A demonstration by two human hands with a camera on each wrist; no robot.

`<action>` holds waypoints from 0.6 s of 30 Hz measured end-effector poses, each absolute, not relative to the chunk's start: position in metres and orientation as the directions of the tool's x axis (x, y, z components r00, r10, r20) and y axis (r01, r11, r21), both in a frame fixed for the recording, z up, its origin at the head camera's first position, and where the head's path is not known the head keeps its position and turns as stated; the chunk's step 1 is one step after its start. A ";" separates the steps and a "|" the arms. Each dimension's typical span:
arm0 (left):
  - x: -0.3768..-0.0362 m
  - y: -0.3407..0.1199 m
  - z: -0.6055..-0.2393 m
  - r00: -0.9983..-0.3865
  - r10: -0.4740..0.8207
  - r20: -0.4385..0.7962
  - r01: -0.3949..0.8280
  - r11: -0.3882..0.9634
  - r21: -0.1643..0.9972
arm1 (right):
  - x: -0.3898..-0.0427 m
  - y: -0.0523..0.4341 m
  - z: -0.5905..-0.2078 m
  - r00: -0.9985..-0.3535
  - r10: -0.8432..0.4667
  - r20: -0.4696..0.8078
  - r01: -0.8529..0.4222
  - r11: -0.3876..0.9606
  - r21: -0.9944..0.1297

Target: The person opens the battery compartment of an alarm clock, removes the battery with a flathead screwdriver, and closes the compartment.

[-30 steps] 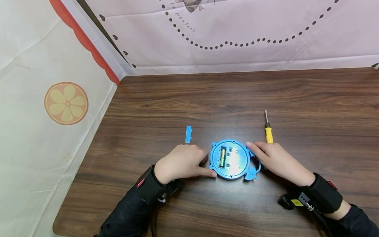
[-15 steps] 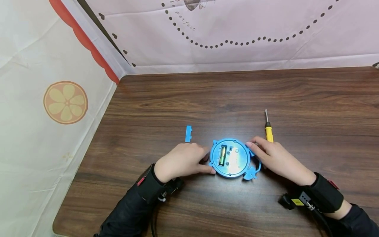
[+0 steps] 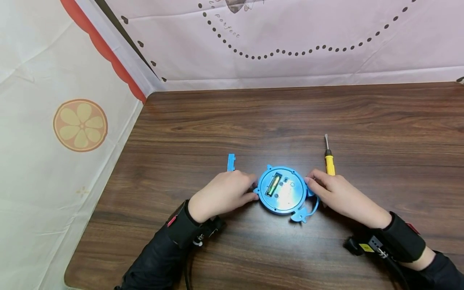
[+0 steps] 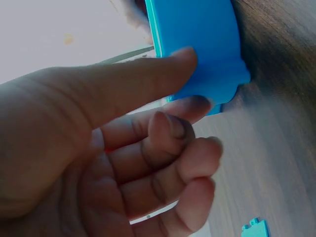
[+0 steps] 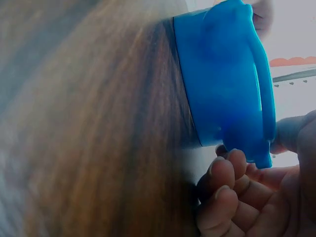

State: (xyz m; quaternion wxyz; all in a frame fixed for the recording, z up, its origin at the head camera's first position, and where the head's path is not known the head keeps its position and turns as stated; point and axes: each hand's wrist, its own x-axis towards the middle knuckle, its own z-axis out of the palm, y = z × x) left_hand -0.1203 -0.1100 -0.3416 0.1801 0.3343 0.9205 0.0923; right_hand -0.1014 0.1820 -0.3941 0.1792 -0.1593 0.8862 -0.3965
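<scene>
Round blue device (image 3: pixel 282 191) lying back-up on the wooden table (image 3: pixel 253 117), gripped at its rim between the left hand (image 3: pixel 221 195) and the right hand (image 3: pixel 337 195). Loose blue cover piece (image 3: pixel 230 162) just behind the left hand; yellow screwdriver (image 3: pixel 328 161) partly hidden behind the right.

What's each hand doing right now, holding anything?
Left hand: grips the left edge of the blue device, thumb and fingers curled on it.
Right hand: grips the device's right edge.
</scene>
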 end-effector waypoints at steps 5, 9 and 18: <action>-0.123 -0.109 -0.345 -0.735 0.644 -0.213 0.568 0.756 0.327 | -0.101 0.184 -0.393 -0.872 -0.450 -0.193 -0.155 0.627 -0.763; -0.124 -0.108 -0.347 -0.758 0.628 -0.172 0.561 0.764 0.317 | -0.101 0.185 -0.392 -0.864 -0.450 -0.224 -0.142 0.645 -0.751; -0.130 -0.104 -0.357 -0.802 0.583 -0.126 0.513 0.782 0.353 | -0.099 0.184 -0.392 -0.815 -0.546 -0.197 -0.255 0.642 -0.723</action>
